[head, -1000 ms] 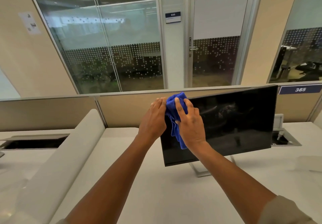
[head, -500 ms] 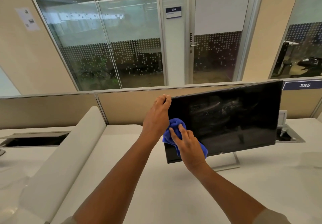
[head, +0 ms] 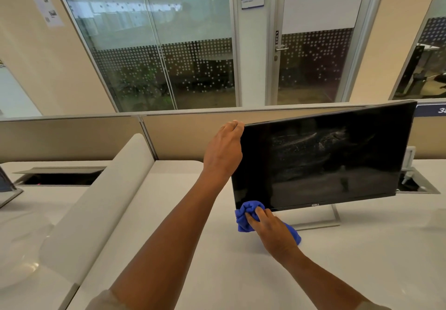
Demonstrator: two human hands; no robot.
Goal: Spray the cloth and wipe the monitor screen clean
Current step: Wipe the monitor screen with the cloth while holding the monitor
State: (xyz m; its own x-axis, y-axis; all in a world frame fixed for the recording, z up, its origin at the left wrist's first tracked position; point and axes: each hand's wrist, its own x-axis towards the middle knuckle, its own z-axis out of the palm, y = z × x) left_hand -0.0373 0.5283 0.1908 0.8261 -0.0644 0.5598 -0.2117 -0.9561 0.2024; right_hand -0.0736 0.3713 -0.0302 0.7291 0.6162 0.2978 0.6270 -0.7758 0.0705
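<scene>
A flat black widescreen monitor (head: pixel 321 157) on a thin silver frame stand (head: pixel 323 223) sits on the white desk (head: pixel 193 261), toward the desk's far right, close to the beige partition (head: pixel 72 136) along the far edge. Its dark screen shows faint pale smears across the upper middle.

The left hand (head: pixel 224 150) grips the monitor's upper left corner, its fingers (head: pixel 233 126) curled over the top edge and closed on the frame. The right hand (head: pixel 272 232) holds a bunched bright blue microfibre cloth (head: pixel 248 213), fingers wrapped narrowly around the wad, pressing it against the lower left corner of the screen at the bottom bezel. Part of the cloth hangs below the hand and touches or nearly touches the desk; I cannot tell which.

A long pale grey padded divider (head: pixel 101 201) runs from the partition toward the near left edge of the desk. An open cable hatch (head: pixel 60 177) lies at the far left, and another (head: pixel 420 184) sits just right of the monitor. Behind the partition stand dotted glass walls and a door.
</scene>
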